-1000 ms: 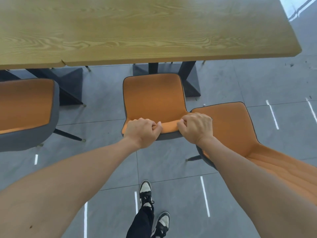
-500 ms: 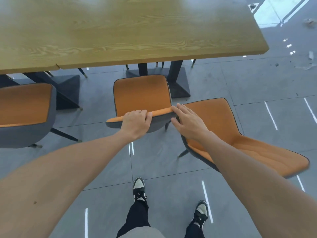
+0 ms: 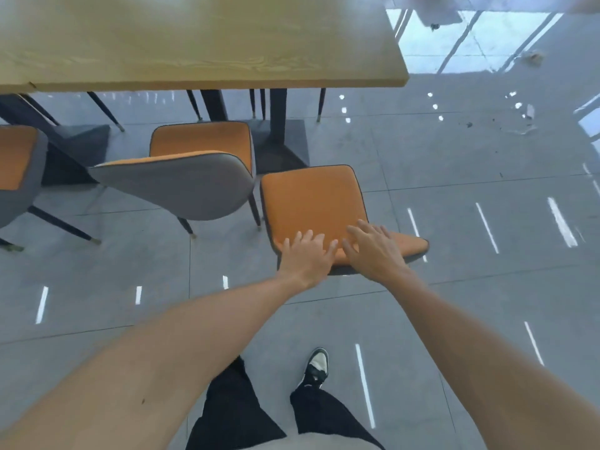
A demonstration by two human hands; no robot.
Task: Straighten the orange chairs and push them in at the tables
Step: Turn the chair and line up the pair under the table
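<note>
Both hands on the right orange chair [image 3: 311,203], at the top edge of its backrest. Left hand [image 3: 303,259] and right hand [image 3: 373,250] lie flat with fingers spread, not curled round the edge; can't tell whether the palms press down.

Materials: chair has a smooth orange upholstered seat, squarish with rounded corners, dark piping along the rim, grey shell on the outside. The middle chair [image 3: 194,170] is the same build, its grey curved back facing the camera, on thin black tapered legs with brass-looking tips. A third chair [image 3: 16,164] is cut off by the left frame edge. Tabletop [image 3: 201,43] is light wood grain with a straight front edge, on black posts and a flat dark base plate [image 3: 279,147]. Floor [image 3: 454,177] is glossy grey tile with strip-light reflections.

Clearance: the right chair sits clear of the tabletop edge, open floor to its right and behind. Its left side is just beside the middle chair's leg, tight gap.

Orientation: seat's front edge points toward the tabletop, slightly skewed, backrest toward the person. Long axis runs roughly front-to-back.
</note>
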